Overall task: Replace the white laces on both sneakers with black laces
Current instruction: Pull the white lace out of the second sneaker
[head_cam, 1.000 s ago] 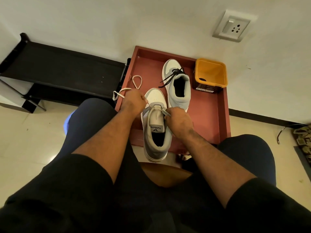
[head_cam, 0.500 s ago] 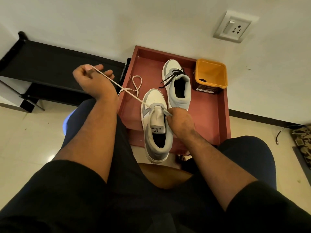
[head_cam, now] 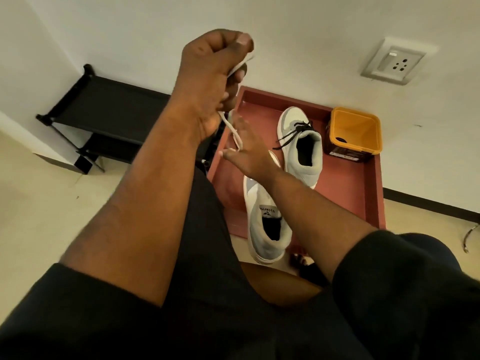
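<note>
Two sneakers (head_cam: pixel 285 183) on red tray (head_cam: pixel 363 183)

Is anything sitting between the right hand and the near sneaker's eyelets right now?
Nothing separate lies between them. The right hand itself hangs over the toe of the near sneaker, hiding the eyelets, fingers spread and touching the white lace that the raised left hand grips. No other thing blocks that path.

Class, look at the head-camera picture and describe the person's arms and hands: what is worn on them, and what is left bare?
Both forearms are bare from the elbow down. The left hand and right hand wear no gloves, and no rings, watch or bracelet show. Short black sleeves end near the elbows.
</note>
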Available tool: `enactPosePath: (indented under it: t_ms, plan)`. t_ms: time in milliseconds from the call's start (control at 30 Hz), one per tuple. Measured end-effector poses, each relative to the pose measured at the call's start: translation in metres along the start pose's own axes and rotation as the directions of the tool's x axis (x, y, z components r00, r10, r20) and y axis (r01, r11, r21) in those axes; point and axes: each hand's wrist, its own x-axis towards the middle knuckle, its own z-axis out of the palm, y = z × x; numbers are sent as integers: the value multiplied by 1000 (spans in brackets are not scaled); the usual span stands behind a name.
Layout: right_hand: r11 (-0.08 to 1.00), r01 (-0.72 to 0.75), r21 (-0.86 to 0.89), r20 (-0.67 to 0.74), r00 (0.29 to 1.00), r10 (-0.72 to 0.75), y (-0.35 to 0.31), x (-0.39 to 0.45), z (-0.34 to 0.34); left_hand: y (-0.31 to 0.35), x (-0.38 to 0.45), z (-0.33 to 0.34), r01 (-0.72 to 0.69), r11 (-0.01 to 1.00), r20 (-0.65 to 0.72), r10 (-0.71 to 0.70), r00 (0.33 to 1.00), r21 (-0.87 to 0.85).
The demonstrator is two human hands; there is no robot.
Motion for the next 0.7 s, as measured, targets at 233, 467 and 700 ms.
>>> enactPosePath:
  t_ms: [233, 467, 700]
  plan:
    - [905, -7, -426, 197, 975, 100, 2, 67, -4, 72, -3, -98, -235, 944, -114, 266, 957, 231]
    - [995, -94, 10, 352, 932, 85, -85, 89, 9, 75, -8, -161, -195, 863, -255, 342, 904, 466]
    - [968, -205, 147, 766, 642, 20, -143, 84, 91, 98, 0, -188, -254, 914, -503, 389, 772, 317]
